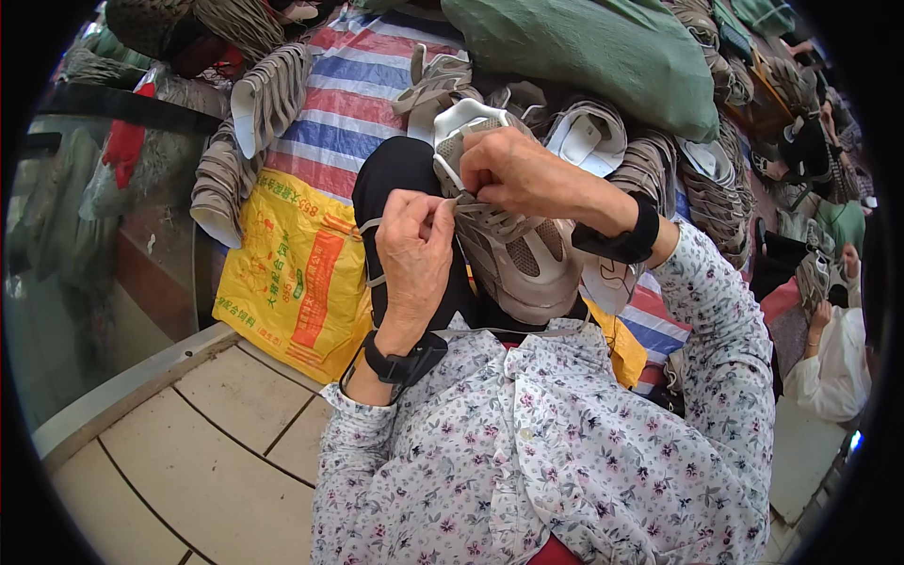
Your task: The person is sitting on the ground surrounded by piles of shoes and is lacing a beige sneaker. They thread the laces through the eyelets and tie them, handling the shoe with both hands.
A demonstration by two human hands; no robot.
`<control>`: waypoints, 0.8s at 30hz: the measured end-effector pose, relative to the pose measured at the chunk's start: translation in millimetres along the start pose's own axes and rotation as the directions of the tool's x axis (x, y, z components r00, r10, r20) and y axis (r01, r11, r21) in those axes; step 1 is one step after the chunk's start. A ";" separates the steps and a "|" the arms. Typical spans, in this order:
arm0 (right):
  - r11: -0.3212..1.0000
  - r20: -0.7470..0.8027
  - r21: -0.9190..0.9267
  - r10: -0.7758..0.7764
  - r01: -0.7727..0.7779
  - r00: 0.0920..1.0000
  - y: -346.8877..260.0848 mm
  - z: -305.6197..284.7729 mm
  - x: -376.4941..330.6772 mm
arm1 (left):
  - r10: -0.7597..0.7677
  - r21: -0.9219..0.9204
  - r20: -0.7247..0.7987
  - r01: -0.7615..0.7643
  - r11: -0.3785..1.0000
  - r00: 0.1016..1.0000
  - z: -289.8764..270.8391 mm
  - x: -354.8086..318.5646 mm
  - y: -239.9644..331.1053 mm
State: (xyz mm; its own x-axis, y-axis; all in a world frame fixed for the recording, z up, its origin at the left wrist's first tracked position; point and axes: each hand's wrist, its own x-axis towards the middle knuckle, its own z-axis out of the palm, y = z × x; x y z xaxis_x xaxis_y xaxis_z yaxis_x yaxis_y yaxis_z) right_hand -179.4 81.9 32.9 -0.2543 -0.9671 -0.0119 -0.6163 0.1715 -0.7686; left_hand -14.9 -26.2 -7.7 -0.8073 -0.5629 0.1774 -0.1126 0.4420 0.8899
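A beige and grey mesh sneaker (532, 268) rests on my lap, toe pointing toward me and its pale-lined collar away from me. My left hand (414, 250) is closed in a pinch on a light shoelace (374, 225) at the sneaker's left side; part of the lace loops out past the wrist over my dark trouser leg. My right hand (532, 174) is closed over the sneaker's upper lacing area, its fingertips curled close to the left ones. What the right fingers grip is hidden behind them. More lace runs across my lap below the toe.
Stacked sneakers (268, 99) stand at the left, and more stacked shoes (650, 165) at the right. A striped sheet (353, 85) and a yellow printed sack (292, 273) lie ahead and left. Green sacking (593, 61) lies beyond. Glass (104, 245) borders the left; other people sit at far right.
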 end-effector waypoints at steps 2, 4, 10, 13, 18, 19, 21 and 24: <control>0.998 0.042 0.057 0.021 -0.024 0.999 0.0 -1.7 -0.4 | -0.013 -0.091 0.047 0.017 0.996 0.999 1.2 -3.2 4.3; 0.995 0.034 0.092 0.026 -0.029 0.999 2.3 -1.8 -1.1 | -0.115 -0.067 0.148 0.126 0.990 0.982 -1.5 -5.8 8.7; 0.978 0.113 0.163 0.113 -0.130 0.987 8.2 -4.2 2.3 | -0.218 -0.105 0.198 0.242 0.964 0.956 -1.2 -7.1 7.9; 0.978 0.116 0.156 0.119 -0.137 0.986 7.5 -3.6 3.8 | -0.222 -0.082 0.211 0.243 0.966 0.952 -2.6 -7.5 7.8; 0.949 0.161 0.212 0.200 -0.232 0.966 5.3 -5.6 4.7 | -0.258 -0.107 0.199 0.283 0.953 0.945 0.4 -7.6 7.4; 0.945 0.170 0.220 0.207 -0.242 0.964 5.3 -6.5 4.9 | -0.173 -0.016 0.151 0.177 0.984 0.973 2.0 -8.8 6.2; 0.960 0.152 0.210 0.152 -0.183 0.977 8.3 -4.7 7.2 | 0.020 0.183 0.076 -0.034 0.983 0.997 5.3 -10.6 3.5; 0.974 0.140 0.192 0.092 -0.118 0.986 14.9 0.4 10.5 | 0.243 0.380 0.042 -0.241 0.893 0.969 14.0 -6.5 6.0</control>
State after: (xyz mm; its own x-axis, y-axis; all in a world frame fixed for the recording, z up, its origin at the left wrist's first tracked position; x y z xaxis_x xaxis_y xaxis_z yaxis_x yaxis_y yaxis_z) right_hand -190.9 74.2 21.0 -0.2025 -0.9641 -0.1720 -0.4274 0.2450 -0.8702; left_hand -18.5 -10.1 -9.5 -0.8339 -0.4087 0.3709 -0.1266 0.7958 0.5922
